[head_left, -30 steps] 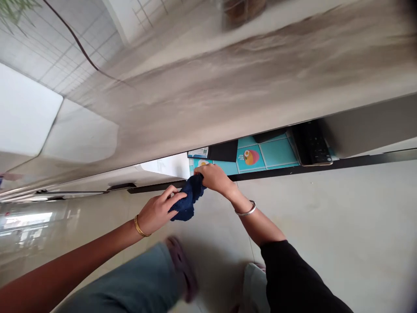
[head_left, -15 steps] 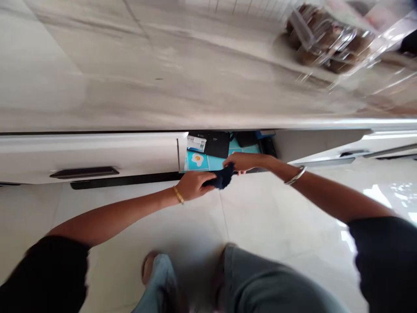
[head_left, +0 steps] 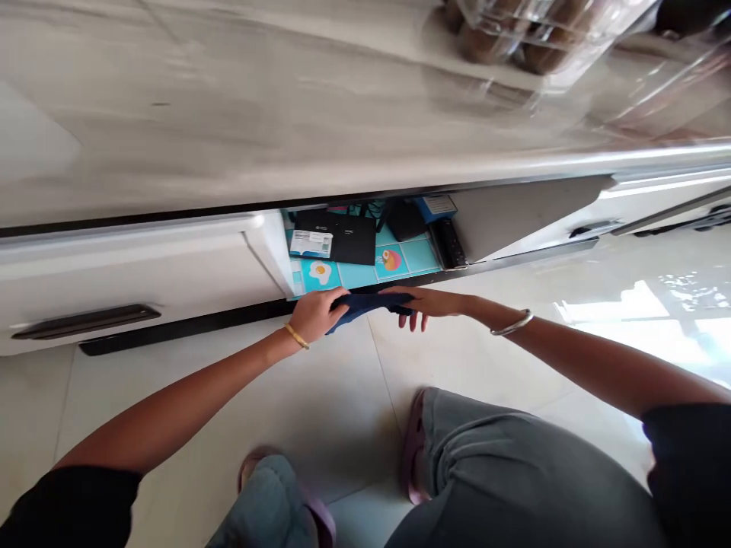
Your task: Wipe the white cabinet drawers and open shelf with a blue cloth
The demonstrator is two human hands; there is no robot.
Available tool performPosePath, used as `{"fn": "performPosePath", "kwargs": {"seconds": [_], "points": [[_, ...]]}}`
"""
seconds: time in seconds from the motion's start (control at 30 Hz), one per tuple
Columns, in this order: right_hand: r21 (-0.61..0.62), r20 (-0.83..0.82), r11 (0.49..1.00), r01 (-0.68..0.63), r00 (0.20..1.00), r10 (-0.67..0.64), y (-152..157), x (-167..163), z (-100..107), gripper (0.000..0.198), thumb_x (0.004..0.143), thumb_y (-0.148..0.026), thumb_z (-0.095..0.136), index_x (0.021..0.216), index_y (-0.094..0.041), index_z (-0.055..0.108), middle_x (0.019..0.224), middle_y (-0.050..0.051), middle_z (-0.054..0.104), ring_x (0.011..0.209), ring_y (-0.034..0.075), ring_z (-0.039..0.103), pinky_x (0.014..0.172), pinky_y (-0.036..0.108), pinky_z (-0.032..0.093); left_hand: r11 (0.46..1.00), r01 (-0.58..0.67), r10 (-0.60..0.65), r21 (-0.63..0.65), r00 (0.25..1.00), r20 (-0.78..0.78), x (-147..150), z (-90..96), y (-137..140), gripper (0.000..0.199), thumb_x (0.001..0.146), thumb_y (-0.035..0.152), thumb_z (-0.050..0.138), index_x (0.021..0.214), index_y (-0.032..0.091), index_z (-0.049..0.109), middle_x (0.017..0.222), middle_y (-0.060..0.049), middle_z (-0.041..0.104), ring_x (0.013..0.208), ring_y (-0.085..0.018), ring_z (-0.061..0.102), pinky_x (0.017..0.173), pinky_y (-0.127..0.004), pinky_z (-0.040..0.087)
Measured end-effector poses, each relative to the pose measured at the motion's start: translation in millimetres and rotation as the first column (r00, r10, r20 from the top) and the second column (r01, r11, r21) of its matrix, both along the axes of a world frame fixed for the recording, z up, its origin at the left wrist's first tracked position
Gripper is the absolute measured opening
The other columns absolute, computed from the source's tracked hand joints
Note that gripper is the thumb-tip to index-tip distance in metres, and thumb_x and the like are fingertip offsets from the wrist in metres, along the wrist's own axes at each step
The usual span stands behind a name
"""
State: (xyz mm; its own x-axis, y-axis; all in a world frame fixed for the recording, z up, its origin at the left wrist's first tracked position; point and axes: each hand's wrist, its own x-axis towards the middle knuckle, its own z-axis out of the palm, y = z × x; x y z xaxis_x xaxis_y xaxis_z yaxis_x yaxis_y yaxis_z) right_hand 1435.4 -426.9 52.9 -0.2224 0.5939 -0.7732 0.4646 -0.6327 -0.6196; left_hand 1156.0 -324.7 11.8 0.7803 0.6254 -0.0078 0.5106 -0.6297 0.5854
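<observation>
Between my two hands a dark blue cloth [head_left: 368, 301] is stretched out in front of an open cabinet. My left hand [head_left: 317, 313] grips its left end between thumb and fingers. My right hand [head_left: 426, 301] holds the other end, with some fingertips hanging below it. Just beyond the cloth, the cabinet floor carries a turquoise patterned liner [head_left: 359, 274] with a fried egg print. On that liner lies a flat black device [head_left: 354, 237] with a white label [head_left: 311, 243].
Deeper in the cabinet are a blue box [head_left: 437, 207] and a black object [head_left: 448, 242]. A closed cabinet door [head_left: 142, 266] with a dark handle is at left. Overhead, the countertop [head_left: 240, 137] bears a clear plastic package [head_left: 525, 38] of brown round items.
The bunched cloth is now spread between my hands, which are farther apart. The view has shifted, showing more of the cabinet's inside.
</observation>
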Motion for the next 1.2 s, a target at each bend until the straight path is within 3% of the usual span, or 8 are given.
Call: {"fn": "performPosePath", "kwargs": {"seconds": [0.2, 0.37, 0.43, 0.57, 0.73, 0.9, 1.0, 1.2], "points": [[-0.037, -0.302, 0.941, 0.338, 0.893, -0.332, -54, 27, -40, 0.060, 0.102, -0.048, 0.049, 0.158, -0.028, 0.036, 0.084, 0.007, 0.079, 0.066, 0.019, 0.076, 0.052, 0.025, 0.059, 0.998, 0.062, -0.065, -0.031, 0.989, -0.130, 13, -25.8, -4, 0.026, 0.091, 0.018, 0.059, 0.111, 0.027, 0.073, 0.111, -0.003, 0.079, 0.097, -0.023, 0.075, 0.080, -0.032, 0.054], [0.317, -0.415, 0.682, 0.659, 0.743, -0.525, -79, 37, -69, 0.041, 0.098, -0.042, 0.053, 0.134, -0.025, 0.061, 0.132, 0.010, 0.070, 0.117, 0.023, 0.071, 0.097, 0.042, 0.062, 0.888, -0.216, 0.260, -0.405, 0.964, 0.055, 60, -36.6, 3, 0.021, 0.075, 0.012, 0.068, 0.089, 0.026, 0.076, 0.097, -0.002, 0.077, 0.090, -0.024, 0.070, 0.086, -0.035, 0.051], [0.552, -0.273, 0.610, 0.569, 0.814, -0.513, -80, 40, -74, 0.040, 0.098, -0.035, 0.051, 0.135, -0.027, 0.062, 0.139, 0.007, 0.067, 0.123, 0.024, 0.066, 0.104, 0.045, 0.058, 0.821, -0.267, 0.354, -0.505, 0.931, 0.083, 79, -42.9, 12, 0.021, 0.068, 0.010, 0.072, 0.082, 0.026, 0.075, 0.088, -0.001, 0.075, 0.085, -0.022, 0.068, 0.088, -0.035, 0.051], [0.814, 0.220, 0.580, 0.045, 0.899, -0.379, -65, 48, -84, 0.056, 0.095, -0.017, 0.041, 0.149, -0.028, 0.054, 0.142, 0.007, 0.066, 0.101, 0.023, 0.066, 0.097, 0.045, 0.054, 0.615, -0.378, 0.603, -0.692, 0.791, 0.104, 98, -56.4, 33, 0.030, 0.063, 0.008, 0.074, 0.088, 0.024, 0.070, 0.087, 0.001, 0.072, 0.079, -0.016, 0.067, 0.085, -0.033, 0.055], [0.697, 0.608, 0.614, -0.370, 0.759, -0.233, -23, 56, -109, 0.065, 0.097, -0.016, 0.036, 0.161, -0.017, 0.037, 0.104, 0.011, 0.075, 0.081, 0.024, 0.057, 0.087, 0.040, 0.047, 0.185, -0.400, 0.922, -0.898, 0.387, 0.017, 91, -52.5, 51, 0.015, 0.080, 0.011, 0.060, 0.088, 0.022, 0.054, 0.086, 0.000, 0.063, 0.088, -0.011, 0.069, 0.090, -0.026, 0.058], [0.497, 0.795, 0.657, -0.567, 0.602, -0.081, 9, 53, -133, 0.073, 0.106, -0.053, 0.034, 0.166, -0.015, 0.021, 0.082, 0.010, 0.069, 0.086, 0.029, 0.057, 0.088, 0.041, 0.038, -0.132, -0.248, 0.965, -0.960, 0.188, -0.181, 86, -35.0, 63, 0.011, 0.088, 0.017, 0.063, 0.085, 0.019, 0.053, 0.091, -0.007, 0.063, 0.084, -0.013, 0.070, 0.081, -0.022, 0.062], [0.420, 0.857, 0.619, -0.664, 0.515, -0.028, 12, 52, -140, 0.086, 0.102, -0.068, 0.030, 0.167, -0.015, 0.015, 0.090, 0.014, 0.072, 0.091, 0.032, 0.058, 0.090, 0.043, 0.035, -0.204, -0.176, 0.960, -0.963, 0.158, -0.232, 88, -31.5, 65, 0.011, 0.091, 0.021, 0.067, 0.090, 0.019, 0.057, 0.094, -0.007, 0.064, 0.084, -0.012, 0.071, 0.077, -0.019, 0.062], [0.401, 0.882, 0.561, -0.725, 0.472, -0.021, 9, 56, -145, 0.085, 0.103, -0.065, 0.025, 0.167, -0.011, 0.008, 0.101, 0.019, 0.072, 0.095, 0.033, 0.057, 0.093, 0.045, 0.033, -0.201, -0.149, 0.950, -0.968, 0.213, -0.230, 95, -35.8, 64, 0.029, 0.078, 0.023, 0.088, 0.094, 0.019, 0.063, 0.097, -0.005, 0.068, 0.097, -0.013, 0.072, 0.091, -0.023, 0.061]]}}
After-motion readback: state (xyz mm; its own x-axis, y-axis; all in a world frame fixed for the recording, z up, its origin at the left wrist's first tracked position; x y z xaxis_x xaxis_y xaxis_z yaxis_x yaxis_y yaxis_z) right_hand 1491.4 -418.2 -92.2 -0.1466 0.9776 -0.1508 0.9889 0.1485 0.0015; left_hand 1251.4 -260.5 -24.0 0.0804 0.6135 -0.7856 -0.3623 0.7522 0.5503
